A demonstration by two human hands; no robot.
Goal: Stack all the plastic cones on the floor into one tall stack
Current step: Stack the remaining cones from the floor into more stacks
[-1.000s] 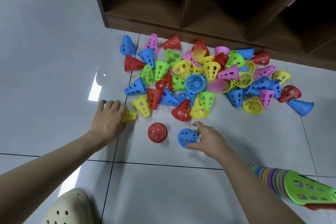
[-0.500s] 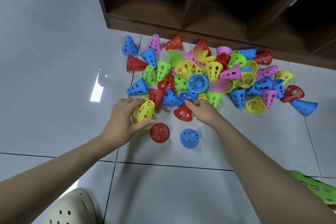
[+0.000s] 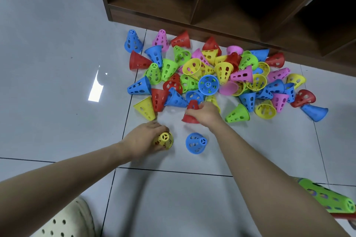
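Note:
A heap of several perforated plastic cones (image 3: 209,83) in red, blue, green, yellow and pink lies on the tiled floor in front of a shelf. My left hand (image 3: 142,139) grips a yellow cone (image 3: 165,140) standing upright on the floor, with red showing through its holes. My right hand (image 3: 207,114) grips a red cone (image 3: 189,116) at the heap's near edge. Between my hands a single blue cone (image 3: 195,143) stands upright. A stack of nested cones (image 3: 327,196) with a green one outermost lies on its side at the lower right.
A dark wooden shelf unit (image 3: 150,15) with open compartments stands right behind the heap. A beige perforated shoe (image 3: 63,223) is at the bottom left. Bare grey floor tiles (image 3: 48,82) spread to the left and in front.
My left hand carried the yellow cone back and set it over the lone red cone on the floor. My right hand closed round the red cone at the heap's edge.

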